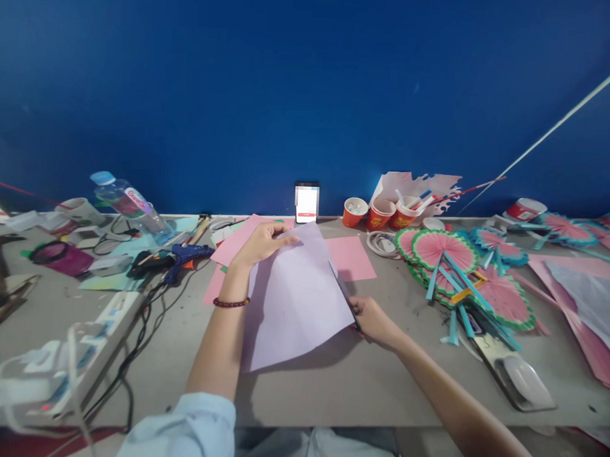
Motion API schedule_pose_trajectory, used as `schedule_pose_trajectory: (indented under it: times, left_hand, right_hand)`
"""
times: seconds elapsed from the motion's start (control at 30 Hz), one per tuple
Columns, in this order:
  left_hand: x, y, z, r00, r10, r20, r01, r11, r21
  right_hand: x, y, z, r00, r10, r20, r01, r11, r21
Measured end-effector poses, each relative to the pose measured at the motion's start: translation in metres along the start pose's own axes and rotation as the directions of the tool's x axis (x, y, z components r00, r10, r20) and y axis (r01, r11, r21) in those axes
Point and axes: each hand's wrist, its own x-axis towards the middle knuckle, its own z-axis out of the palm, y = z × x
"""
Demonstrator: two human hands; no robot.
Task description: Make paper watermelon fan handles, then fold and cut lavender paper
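Note:
A sheet of light purple paper (302, 302) is raised at a slant above the grey table. My left hand (264, 244) grips its upper left edge between thumb and fingers, with a dark bead bracelet on that wrist. At the sheet's right edge, my right hand (372, 317) is closed around the dark handles of scissors (343, 291). Their dark blade runs along the paper's edge; the handles are mostly hidden by the fingers. Pink sheets (351, 257) lie on the table behind and beside the purple one.
A phone (306, 202) leans on the blue wall. Paper cups (380, 214), pink and green paper fans (441, 253) and a mouse (524, 379) are at right. On the left are a bottle (130, 199), a blue glue gun (186, 256), cables and a power strip (98, 344).

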Motion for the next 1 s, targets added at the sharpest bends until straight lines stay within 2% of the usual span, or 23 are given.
schedule_pose_trajectory:
  times: [1.0]
  left_hand:
    - [0.0003,0.0009,0.0013,1.000,0.025,0.009,-0.025,1.000,0.017]
  right_hand:
    - [0.0015,0.0026,0.0011,0.999,-0.012,-0.046,0.011,1.000,-0.026]
